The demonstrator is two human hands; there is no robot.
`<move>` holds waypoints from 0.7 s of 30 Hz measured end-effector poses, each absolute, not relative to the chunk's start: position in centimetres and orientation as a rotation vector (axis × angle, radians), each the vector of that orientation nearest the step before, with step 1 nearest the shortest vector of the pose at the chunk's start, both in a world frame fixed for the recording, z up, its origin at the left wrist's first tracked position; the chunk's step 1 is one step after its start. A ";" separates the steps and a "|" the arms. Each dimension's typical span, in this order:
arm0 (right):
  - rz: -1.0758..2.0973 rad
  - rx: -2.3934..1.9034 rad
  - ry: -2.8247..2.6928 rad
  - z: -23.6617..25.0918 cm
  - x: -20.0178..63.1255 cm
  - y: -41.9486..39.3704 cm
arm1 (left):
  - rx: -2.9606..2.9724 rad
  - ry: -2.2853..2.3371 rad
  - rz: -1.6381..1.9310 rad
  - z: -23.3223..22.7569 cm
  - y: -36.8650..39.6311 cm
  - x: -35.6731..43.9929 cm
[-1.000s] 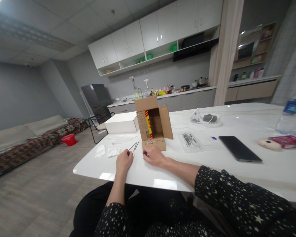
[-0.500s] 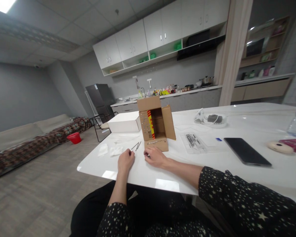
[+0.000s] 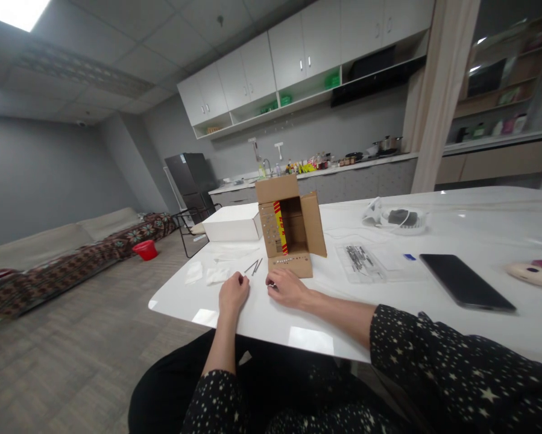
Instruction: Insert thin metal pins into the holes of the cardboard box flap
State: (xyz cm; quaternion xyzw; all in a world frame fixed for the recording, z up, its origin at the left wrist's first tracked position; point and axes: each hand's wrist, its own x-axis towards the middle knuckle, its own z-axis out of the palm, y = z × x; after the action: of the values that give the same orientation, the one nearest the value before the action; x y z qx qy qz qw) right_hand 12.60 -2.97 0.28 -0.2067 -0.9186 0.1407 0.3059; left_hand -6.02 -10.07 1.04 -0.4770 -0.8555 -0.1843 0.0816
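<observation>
both hands are staying put on the white table [image 3: 433,241] while the view drifts, so everything is sitting slightly further right than before; the left hand [image 3: 233,293] is curling loosely near thin metal pins [image 3: 254,266], the right hand [image 3: 287,287] is curling before the open cardboard box [image 3: 291,232] at frame centre (its red-yellow label is unreadable)

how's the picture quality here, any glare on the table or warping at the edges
Head view: ceiling lights leave bright glare patches on the white table near its front edge, below the left hand and right hand; wide-angle warping bends the ceiling and walls; the cardboard box looks fairly sharp.
</observation>
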 end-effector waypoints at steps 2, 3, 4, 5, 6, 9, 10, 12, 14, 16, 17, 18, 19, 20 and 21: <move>0.371 -0.547 -2.440 0.4 12.6 -3.0 | -1.415 -2.564 -0.557 1.0 -10.1 -6.0; 0.371 -0.547 -2.445 0.4 12.6 -3.1 | -1.413 -2.567 -0.558 1.0 -10.1 -6.0; 0.371 -0.546 -2.447 0.5 12.6 -3.1 | -1.412 -2.567 -0.559 1.0 -10.1 -6.0; 0.372 -0.545 -2.448 0.5 12.7 -3.1 | -1.411 -2.566 -0.561 1.0 -10.1 -6.0; 0.374 -0.541 -2.448 0.5 12.7 -3.1 | -1.411 -2.564 -0.563 1.0 -10.1 -6.0; 0.382 -0.534 -2.439 0.3 12.6 -3.0 | -1.406 -2.556 -0.573 0.9 -10.2 -6.1; 0.383 -0.532 -2.436 0.3 12.6 -2.9 | -1.401 -2.555 -0.575 0.8 -10.2 -6.1; 0.383 -0.533 -2.429 0.2 12.5 -2.9 | -1.398 -2.556 -0.574 0.8 -10.2 -6.2; 0.382 -0.537 -2.429 0.1 12.5 -2.8 | -1.394 -2.560 -0.567 0.8 -10.2 -6.2; 0.380 -0.539 -2.433 0.2 12.4 -2.8 | -1.394 -2.558 -0.561 0.8 -10.2 -6.2; 0.379 -0.537 -2.435 0.2 12.4 -2.9 | -1.395 -2.557 -0.558 0.8 -10.2 -6.2; 0.376 -0.536 -2.436 0.3 12.5 -2.9 | -1.395 -2.557 -0.558 0.8 -10.2 -6.2; 0.372 -0.535 -2.437 0.3 12.5 -2.9 | -1.397 -2.557 -0.559 0.9 -10.2 -6.2; 0.368 -0.536 -2.437 0.3 12.5 -2.9 | -1.397 -2.557 -0.561 0.9 -10.2 -6.2; 0.365 -0.536 -2.437 0.3 12.5 -2.9 | -1.396 -2.559 -0.563 0.9 -10.3 -6.2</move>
State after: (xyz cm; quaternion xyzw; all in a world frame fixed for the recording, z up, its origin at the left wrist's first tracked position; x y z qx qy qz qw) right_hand 12.50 -2.90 0.34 -0.2025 -0.9203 0.1380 0.3050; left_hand -6.19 -10.26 0.89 -0.4685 -0.8587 -0.1891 0.0860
